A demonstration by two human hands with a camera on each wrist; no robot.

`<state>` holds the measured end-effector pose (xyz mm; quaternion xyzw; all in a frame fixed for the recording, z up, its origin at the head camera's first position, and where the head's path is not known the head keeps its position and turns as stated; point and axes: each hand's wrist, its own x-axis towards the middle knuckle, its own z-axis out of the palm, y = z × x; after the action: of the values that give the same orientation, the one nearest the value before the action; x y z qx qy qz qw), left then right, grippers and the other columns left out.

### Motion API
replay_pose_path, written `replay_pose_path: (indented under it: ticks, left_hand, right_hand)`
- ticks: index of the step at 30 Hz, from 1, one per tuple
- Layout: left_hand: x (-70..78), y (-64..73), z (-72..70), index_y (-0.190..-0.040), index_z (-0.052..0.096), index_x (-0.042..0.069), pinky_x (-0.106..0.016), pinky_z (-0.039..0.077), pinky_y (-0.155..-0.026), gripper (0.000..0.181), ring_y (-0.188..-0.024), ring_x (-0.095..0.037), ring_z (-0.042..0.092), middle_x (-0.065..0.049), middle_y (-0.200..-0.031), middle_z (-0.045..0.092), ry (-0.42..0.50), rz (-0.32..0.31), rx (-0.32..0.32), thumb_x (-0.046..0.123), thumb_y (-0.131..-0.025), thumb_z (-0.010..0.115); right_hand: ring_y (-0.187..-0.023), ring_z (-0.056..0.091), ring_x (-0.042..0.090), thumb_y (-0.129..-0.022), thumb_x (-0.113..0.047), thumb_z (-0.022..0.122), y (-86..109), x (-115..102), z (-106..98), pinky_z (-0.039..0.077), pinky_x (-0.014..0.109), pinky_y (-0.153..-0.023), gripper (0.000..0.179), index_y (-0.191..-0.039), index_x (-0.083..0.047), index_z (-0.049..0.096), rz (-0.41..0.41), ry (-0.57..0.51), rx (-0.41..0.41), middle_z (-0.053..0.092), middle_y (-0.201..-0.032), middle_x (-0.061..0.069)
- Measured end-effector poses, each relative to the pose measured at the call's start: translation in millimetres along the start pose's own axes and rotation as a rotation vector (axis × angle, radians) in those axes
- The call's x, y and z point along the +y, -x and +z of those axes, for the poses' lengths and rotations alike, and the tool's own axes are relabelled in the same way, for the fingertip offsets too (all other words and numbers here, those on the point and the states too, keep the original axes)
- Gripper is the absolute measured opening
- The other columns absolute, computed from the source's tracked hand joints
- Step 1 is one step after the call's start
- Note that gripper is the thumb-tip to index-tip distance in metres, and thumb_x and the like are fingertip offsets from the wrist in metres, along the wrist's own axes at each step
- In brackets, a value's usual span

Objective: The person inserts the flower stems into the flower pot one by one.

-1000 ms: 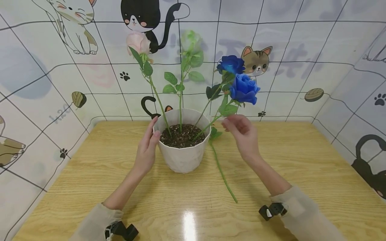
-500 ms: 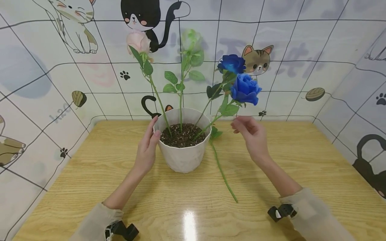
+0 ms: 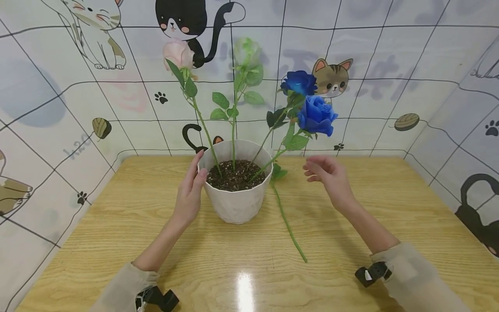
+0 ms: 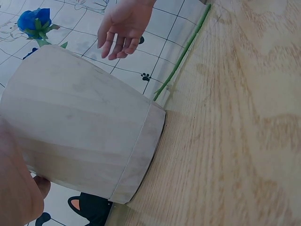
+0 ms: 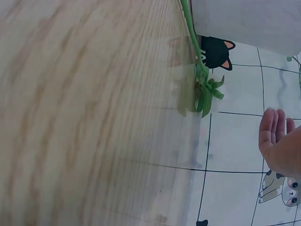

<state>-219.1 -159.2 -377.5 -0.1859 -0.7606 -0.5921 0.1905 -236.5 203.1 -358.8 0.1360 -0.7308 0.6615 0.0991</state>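
A white flowerpot (image 3: pixel 237 208) filled with dark soil (image 3: pixel 234 177) stands on the table. My left hand (image 3: pixel 189 193) rests against its left side, fingers extended along the wall and thumb at the rim. Rising from the soil are a pink rose (image 3: pixel 178 54), a pale green rose (image 3: pixel 247 53), a dark blue rose (image 3: pixel 299 83) and a brighter blue rose (image 3: pixel 316 115). To the right of the pot, my right hand (image 3: pixel 331 177) is in the air below the blue blooms, its fingers loosely bent and holding nothing.
A loose green stem (image 3: pixel 288 225) with leaves (image 3: pixel 278 172) at its far end lies on the wooden table (image 3: pixel 163 247), right of the pot. Behind and at both sides stands a white backdrop (image 3: pixel 374 99) printed with cats and grid lines.
My right hand has moved right and slightly down, away from the blue rose's stem, and its fingers have loosened. The left hand and pot have stayed in place.
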Motion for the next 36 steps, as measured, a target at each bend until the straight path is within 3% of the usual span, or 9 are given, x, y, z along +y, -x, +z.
replay_pose_path:
  ticks: [8, 16, 30, 36]
  left_hand:
    - [0.3, -0.3, -0.1, -0.159, 0.034, 0.019, -0.047, 0.027, -0.118, 0.051, -0.147, -0.022, 0.030, -0.001, -0.162, 0.032, 0.011, 0.010, -0.004, 0.026, -0.109, 0.038]
    - [-0.6, 0.3, 0.1, -0.159, 0.034, 0.019, -0.045, 0.024, -0.120, 0.051, -0.148, -0.021, 0.028, 0.000, -0.163, 0.030, -0.003, 0.014, -0.004, 0.026, -0.109, 0.038]
    - [-1.2, 0.1, -0.2, -0.159, 0.033, 0.016, -0.044, 0.023, -0.120, 0.052, -0.148, -0.020, 0.027, 0.003, -0.163, 0.029, 0.000, -0.003, -0.003, 0.026, -0.109, 0.038]
    - [-1.1, -0.2, 0.0, -0.159, 0.033, 0.017, -0.045, 0.023, -0.120, 0.051, -0.148, -0.021, 0.027, 0.000, -0.164, 0.029, 0.000, 0.002, -0.005, 0.026, -0.109, 0.037]
  right_hand:
    - [-0.095, 0.067, 0.022, -0.104, -0.023, 0.059, -4.2, 10.1, -2.2, 0.058, 0.031, -0.082, 0.035, -0.126, 0.004, 0.057, 0.139, 0.066, -0.046, 0.068, -0.109, 0.008]
    - [-0.096, 0.066, 0.026, -0.102, -0.015, 0.059, -7.6, 18.5, 1.5, 0.058, 0.037, -0.086, 0.043, -0.133, 0.014, 0.049, 0.277, 0.132, -0.144, 0.061, -0.119, 0.026]
    - [-0.096, 0.067, 0.034, -0.102, -0.011, 0.057, -9.5, 29.5, 15.9, 0.058, 0.044, -0.087, 0.042, -0.133, 0.017, 0.049, 0.320, 0.186, -0.299, 0.061, -0.120, 0.034]
    - [-0.091, 0.067, 0.027, -0.101, -0.011, 0.059, -13.3, 31.2, 24.0, 0.058, 0.042, -0.085, 0.043, -0.133, 0.016, 0.050, 0.361, 0.211, -0.332, 0.063, -0.116, 0.032]
